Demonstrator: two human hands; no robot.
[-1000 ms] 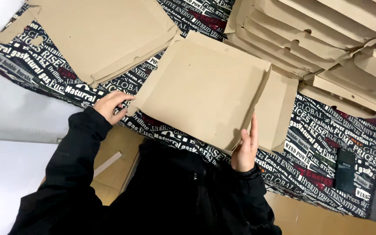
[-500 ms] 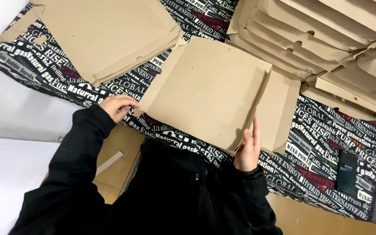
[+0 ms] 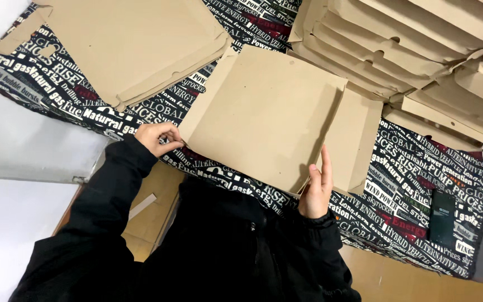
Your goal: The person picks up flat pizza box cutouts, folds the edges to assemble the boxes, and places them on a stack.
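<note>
We see flat cardboard box blank [image 3: 264,112] on print-covered counter [image 3: 409,168], between both hands. Left hand [image 3: 157,138] pinching blank's near-left corner flap, grip narrow. Right hand [image 3: 317,187] flat against blank's near-right edge, fingers straight, holding nothing. Folded box stack [image 3: 420,50] beyond.

Flat cardboard blanks [image 3: 124,45] top left, folded box stack [image 3: 409,50] top right, dark phone [image 3: 441,219] on printed tablecloth [image 3: 415,168].

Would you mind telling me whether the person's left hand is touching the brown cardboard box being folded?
Touching. The head view shows the left hand pinching the near left corner of the cardboard box between its fingertips, with no gap visible.
</note>
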